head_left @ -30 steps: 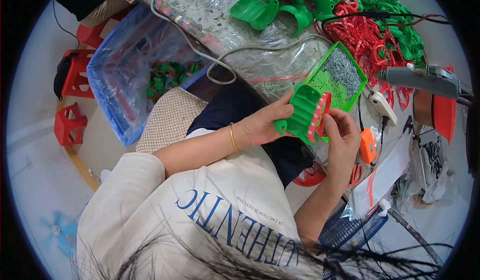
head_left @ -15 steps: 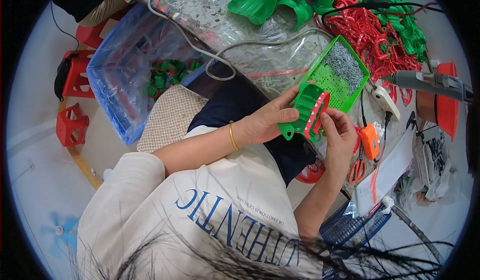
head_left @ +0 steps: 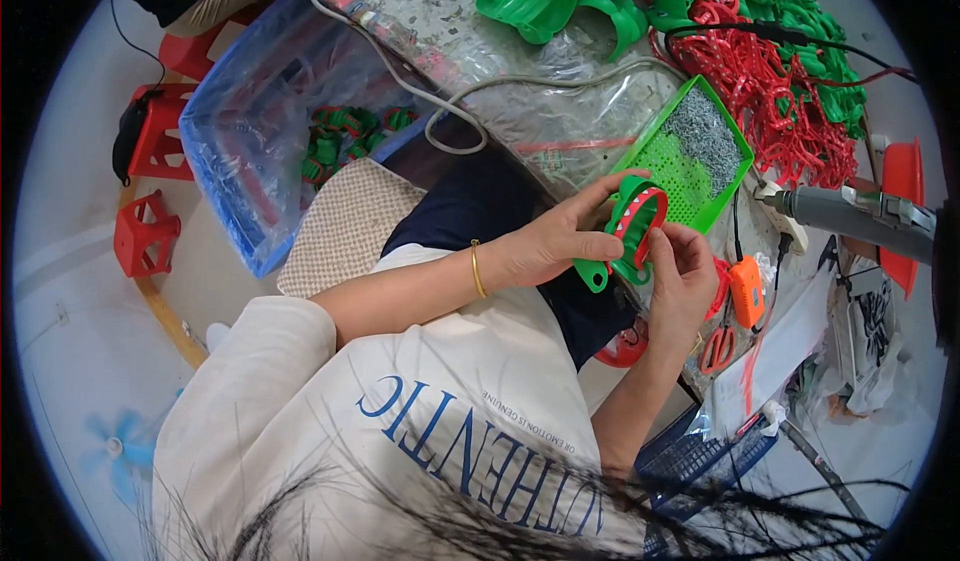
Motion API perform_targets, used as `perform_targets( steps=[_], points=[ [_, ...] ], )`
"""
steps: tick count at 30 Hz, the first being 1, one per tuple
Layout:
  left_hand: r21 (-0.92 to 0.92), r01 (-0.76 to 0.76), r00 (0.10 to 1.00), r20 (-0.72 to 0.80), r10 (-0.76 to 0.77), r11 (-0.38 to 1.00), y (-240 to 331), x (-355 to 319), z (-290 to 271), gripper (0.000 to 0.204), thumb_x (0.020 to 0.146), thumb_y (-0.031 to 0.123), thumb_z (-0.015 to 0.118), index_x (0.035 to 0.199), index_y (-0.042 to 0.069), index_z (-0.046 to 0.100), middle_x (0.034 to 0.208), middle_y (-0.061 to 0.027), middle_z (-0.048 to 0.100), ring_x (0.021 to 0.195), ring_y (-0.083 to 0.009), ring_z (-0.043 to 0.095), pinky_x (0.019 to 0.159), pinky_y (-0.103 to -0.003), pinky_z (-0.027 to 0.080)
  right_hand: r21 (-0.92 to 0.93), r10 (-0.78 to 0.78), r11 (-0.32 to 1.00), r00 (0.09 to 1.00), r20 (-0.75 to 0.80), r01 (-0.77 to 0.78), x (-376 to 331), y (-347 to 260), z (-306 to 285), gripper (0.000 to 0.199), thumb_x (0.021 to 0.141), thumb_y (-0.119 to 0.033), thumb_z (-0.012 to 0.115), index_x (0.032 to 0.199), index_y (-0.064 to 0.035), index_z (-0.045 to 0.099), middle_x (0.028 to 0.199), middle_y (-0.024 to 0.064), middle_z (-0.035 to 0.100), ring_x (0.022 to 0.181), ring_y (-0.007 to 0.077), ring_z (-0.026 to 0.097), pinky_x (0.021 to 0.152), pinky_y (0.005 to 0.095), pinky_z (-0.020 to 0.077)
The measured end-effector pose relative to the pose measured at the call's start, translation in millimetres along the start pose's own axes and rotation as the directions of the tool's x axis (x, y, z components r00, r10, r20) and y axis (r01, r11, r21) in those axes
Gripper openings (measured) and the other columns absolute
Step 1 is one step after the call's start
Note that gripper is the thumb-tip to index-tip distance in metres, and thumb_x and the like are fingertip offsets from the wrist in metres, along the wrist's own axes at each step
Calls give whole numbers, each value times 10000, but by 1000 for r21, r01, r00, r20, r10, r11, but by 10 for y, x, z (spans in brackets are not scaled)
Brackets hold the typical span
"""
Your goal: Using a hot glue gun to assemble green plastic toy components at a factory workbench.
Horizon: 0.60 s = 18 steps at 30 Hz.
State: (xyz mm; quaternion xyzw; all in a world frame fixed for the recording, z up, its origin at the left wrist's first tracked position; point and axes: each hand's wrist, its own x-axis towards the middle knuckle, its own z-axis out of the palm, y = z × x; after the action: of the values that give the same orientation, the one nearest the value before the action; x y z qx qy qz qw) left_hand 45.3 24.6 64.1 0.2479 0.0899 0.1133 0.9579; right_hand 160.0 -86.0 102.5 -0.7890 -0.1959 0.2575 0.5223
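In front of my torso, my left hand holds a green plastic jaw-shaped piece, thumb on its near side and fingers behind it. A red toothed strip with white triangular teeth curves along the green piece's edge. My right hand pinches the right side of the strip between thumb and fingertips. Just beyond the hands, a green perforated tray holds many small grey metal parts, too small to make out.
Green plastic parts and a heap of red strips lie across the table's far side. Red-handled scissors, an orange device and a grey tool are at right. A blue lined crate with finished-looking pieces stands left.
The jaw piece has tilted in my hands, so its broad green inner face shows less and the red strip appears more curved. The whole view has shifted slightly.
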Motion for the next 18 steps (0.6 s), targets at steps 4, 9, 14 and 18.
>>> perform_targets(
  steps=[4, 9, 14, 18],
  points=[
    [17, -39, 999, 9, 39, 999, -36, 11, -31, 917, 674, 237, 764, 1410, 120, 230, 1325, -33, 397, 1206, -140, 399, 1006, -289, 326, -25, 0, 1000, 1000, -12, 0, -2, 29, 22, 135, 841, -67, 628, 933, 25, 593, 828, 36, 617, 722, 78, 561, 664, 194, 444],
    [97, -46, 999, 16, 45, 994, -26, 6, -64, 889, 683, 220, 747, 1406, 119, 240, 1313, -37, 411, 1212, -142, 390, 1020, -288, 307, -32, -26, 999, 1000, -3, 25, -9, 31, 47, 117, 840, -65, 626, 911, 17, 584, 798, 24, 608, 706, 61, 555, 640, 186, 449],
    [-26, 45, 996, 83, -42, 999, 73, -53, -89, 793, 762, 328, 641, 1411, 120, 234, 1293, -59, 443, 1145, -179, 479, 952, -359, 406, 82, 28, 996, 992, 121, -38, 23, 67, -72, 172, 819, -36, 631, 971, 5, 562, 827, 28, 592, 735, 74, 544, 618, 185, 442],
    [-327, 188, 980, 132, -152, 926, -26, -69, -225, 638, 822, 299, 599, 1353, 78, 322, 1228, -131, 498, 1095, -232, 537, 919, -430, 458, 241, 14, 968, 973, 230, -71, -6, -84, 0, 438, 761, -82, 629, 1157, 1, 463, 947, 54, 548, 721, 82, 523, 548, 179, 415]
  ],
)
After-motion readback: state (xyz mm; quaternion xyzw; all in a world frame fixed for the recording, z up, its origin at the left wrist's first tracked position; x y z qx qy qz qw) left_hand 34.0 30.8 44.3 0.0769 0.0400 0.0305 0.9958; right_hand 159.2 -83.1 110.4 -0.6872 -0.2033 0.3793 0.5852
